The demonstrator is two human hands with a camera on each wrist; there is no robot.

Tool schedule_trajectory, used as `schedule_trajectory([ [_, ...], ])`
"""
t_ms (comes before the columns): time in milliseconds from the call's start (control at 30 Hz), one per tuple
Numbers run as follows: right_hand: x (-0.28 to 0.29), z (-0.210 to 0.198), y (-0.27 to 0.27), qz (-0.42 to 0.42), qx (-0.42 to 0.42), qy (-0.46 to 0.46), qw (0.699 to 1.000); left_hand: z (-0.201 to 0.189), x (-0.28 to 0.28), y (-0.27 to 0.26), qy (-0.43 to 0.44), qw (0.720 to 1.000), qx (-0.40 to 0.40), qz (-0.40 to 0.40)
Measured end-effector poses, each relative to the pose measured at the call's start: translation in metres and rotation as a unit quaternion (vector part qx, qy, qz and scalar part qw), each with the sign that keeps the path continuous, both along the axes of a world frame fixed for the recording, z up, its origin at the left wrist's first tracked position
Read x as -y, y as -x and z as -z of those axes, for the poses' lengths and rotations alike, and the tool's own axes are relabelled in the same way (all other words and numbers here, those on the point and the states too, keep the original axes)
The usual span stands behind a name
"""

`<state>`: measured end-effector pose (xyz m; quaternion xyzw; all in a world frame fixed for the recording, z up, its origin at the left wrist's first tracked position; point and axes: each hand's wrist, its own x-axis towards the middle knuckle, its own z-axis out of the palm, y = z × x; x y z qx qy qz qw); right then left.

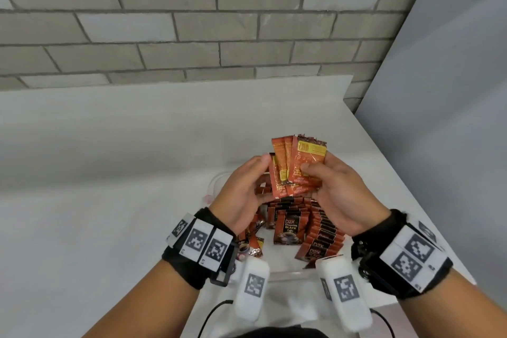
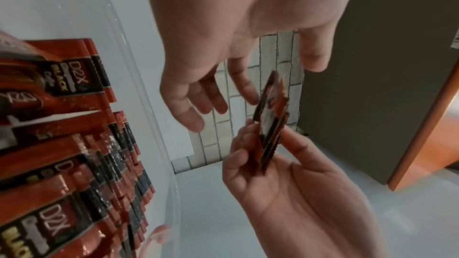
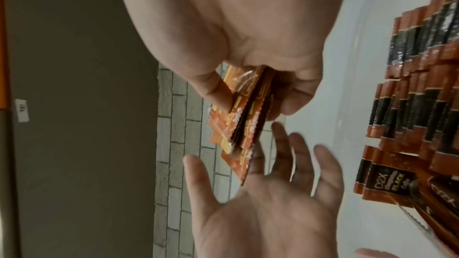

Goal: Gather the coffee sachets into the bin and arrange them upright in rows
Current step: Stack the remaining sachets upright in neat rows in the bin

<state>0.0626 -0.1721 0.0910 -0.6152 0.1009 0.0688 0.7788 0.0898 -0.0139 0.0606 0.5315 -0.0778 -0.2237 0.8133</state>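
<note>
Small fan of orange foil coffee sachets (image 1: 297,166) pinched in right hand (image 1: 338,195), above clear plastic bin (image 1: 288,273). Left hand (image 1: 242,191) spread, fingertips at fan's edge. Risk: uneven fan slipping, toppling upright sachet rows (image 1: 323,230) below.

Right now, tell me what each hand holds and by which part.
The right hand pinches a small stack of coffee sachets near their lower half, thumb in front. The left hand is open, its fingers beside the stack, gripping nothing.
</note>
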Motion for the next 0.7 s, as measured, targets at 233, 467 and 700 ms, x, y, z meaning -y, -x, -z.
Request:
schedule_trajectory([
  [233, -0.015, 0.003, 0.005, -0.142, 0.068, 0.299, 0.941, -0.002, 0.02, 0.001, 0.099, 0.987, -0.124, 0.024],
  [467, 0.001, -0.017, 0.001, -0.223, 0.199, 0.525, 0.797, -0.004, 0.021, -0.004, 0.086, 0.983, -0.149, 0.057],
  [700, -0.005, -0.018, -0.015, -0.262, 0.249, 0.585, 0.726, -0.011, 0.017, -0.008, 0.086, 0.986, -0.117, 0.076],
])
